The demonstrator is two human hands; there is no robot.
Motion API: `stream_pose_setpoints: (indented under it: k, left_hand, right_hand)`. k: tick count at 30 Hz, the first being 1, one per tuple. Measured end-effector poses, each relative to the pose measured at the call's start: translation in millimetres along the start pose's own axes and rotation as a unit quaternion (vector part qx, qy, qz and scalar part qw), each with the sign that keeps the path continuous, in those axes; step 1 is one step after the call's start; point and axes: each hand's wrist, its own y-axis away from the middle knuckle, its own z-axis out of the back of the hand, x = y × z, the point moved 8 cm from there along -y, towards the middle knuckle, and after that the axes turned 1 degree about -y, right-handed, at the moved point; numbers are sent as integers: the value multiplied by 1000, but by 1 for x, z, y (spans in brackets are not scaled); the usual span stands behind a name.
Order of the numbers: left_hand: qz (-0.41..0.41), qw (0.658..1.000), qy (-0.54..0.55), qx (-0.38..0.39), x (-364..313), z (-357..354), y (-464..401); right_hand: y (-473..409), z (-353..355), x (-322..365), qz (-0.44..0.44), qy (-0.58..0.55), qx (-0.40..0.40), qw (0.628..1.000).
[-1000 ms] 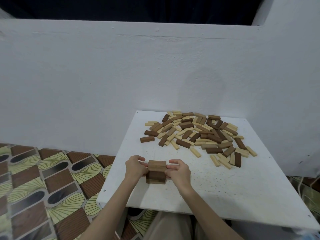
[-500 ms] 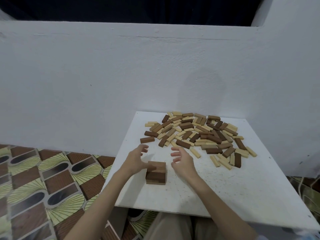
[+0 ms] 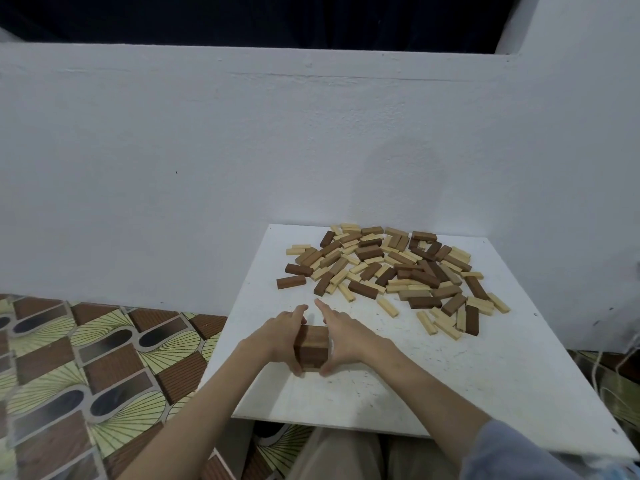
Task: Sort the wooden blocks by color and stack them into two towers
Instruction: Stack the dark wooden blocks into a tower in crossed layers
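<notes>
Left hand (image 3: 281, 337) and right hand (image 3: 346, 336) flat, fingers straight, pressing opposite sides of short dark block stack (image 3: 311, 348) near white board's (image 3: 467, 386) front-left. Loose mixed blocks (image 3: 391, 268) heaped beyond. No readable writing.

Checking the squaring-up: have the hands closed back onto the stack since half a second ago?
Yes. Both the left hand and right hand moved inward, now pressing the stack sides.

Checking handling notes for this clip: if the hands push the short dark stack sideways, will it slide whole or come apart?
The short dark stack is loose blocks in layers, so it probably shears apart. It sits low and wide, so tipping seems unlikely. With the left hand and right hand pressing opposite sides, it may slide whole.
</notes>
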Motion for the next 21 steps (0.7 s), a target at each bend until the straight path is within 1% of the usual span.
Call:
stream_pose_setpoints:
  k: [8, 16, 21]
  left_hand:
    - [-2, 1000, -7, -20, 2, 0, -2]
    - [-8, 1000, -8, -21, 0, 0, -1]
    - [-12, 999, -45, -16, -1, 1, 2]
  right_hand:
    - [-5, -5, 0, -3, -2, -2, 1000]
    - [-6, -8, 2, -2, 3, -3, 1000]
    - [-4, -9, 3, -1, 28, -6, 1000]
